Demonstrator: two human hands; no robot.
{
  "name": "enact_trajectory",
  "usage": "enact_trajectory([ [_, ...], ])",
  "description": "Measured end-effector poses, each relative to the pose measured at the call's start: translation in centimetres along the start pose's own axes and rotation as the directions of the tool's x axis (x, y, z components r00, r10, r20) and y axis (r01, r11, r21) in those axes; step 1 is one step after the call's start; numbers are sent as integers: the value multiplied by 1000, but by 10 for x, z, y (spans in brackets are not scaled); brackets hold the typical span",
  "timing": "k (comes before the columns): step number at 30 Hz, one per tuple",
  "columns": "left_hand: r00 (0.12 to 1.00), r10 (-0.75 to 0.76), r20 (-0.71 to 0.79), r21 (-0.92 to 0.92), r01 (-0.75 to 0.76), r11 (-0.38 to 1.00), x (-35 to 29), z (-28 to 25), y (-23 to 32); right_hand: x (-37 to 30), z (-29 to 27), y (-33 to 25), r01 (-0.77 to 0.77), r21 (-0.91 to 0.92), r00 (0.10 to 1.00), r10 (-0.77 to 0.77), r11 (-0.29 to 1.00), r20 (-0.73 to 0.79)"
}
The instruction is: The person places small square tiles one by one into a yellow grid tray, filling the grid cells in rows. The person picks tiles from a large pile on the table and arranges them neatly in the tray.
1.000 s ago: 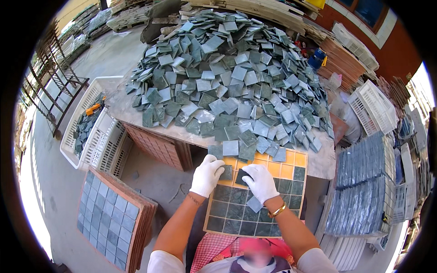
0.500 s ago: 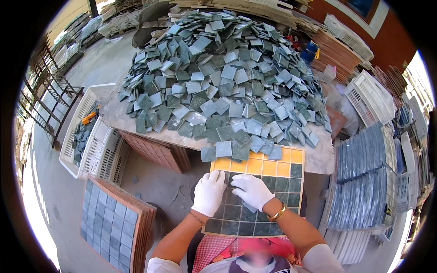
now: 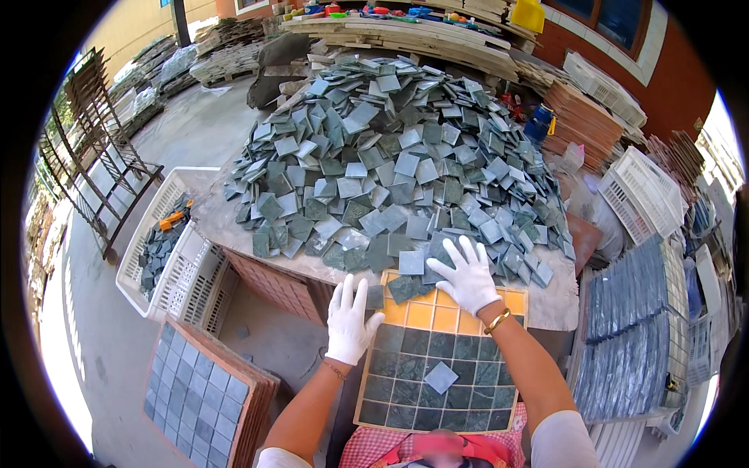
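Note:
A square orange grid tray (image 3: 449, 318) lies in front of me, its near rows filled with dark green tiles. One loose grey tile (image 3: 441, 377) lies tilted on top of the filled rows. My left hand (image 3: 349, 318), in a white glove, rests flat with fingers apart on the tray's left edge beside a tile. My gloved right hand (image 3: 466, 273) is spread over the near edge of a big heap of grey-green square tiles (image 3: 390, 164), fingers on loose tiles at the tray's far edge. Neither hand grips anything.
The heap covers a stone table (image 3: 234, 234). White plastic crates (image 3: 175, 265) with a few tiles stand at the left. A filled tile tray (image 3: 199, 386) leans at lower left. Stacks of finished tile sheets (image 3: 632, 327) stand at the right, with more crates (image 3: 640, 195) behind.
Both hands moved away from me, from the tray's filled rows up to its far edge. The right hand reached onto the tile heap. A loose tile now lies on the filled rows.

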State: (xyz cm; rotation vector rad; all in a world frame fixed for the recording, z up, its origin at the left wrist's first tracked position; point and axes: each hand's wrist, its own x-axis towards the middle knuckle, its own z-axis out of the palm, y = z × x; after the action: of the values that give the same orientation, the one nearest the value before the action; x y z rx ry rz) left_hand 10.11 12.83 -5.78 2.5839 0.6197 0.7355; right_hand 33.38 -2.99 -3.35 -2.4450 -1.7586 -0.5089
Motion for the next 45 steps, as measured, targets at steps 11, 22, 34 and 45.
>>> enact_trajectory([
  [11, 943, -215, 253, -769, 331, 548, 19, 9, -24, 6, -25, -12, -136, 394, 982, 177, 909, -67],
  [22, 471, -515, 716, -697, 443, -564, 0, -89, -143, -49, -36, -30, -237, 657, 967, 237, 716, 91],
  [34, 925, -379, 22, -560, 326, 762, 58, -120, -111, 16, -23, -42, -293, 274, 934, 212, 916, 287],
  [45, 961, 120, 249, -96, -99, 990, 52, 28, 17, 4, -31, -41, -291, 388, 934, 173, 875, 311],
])
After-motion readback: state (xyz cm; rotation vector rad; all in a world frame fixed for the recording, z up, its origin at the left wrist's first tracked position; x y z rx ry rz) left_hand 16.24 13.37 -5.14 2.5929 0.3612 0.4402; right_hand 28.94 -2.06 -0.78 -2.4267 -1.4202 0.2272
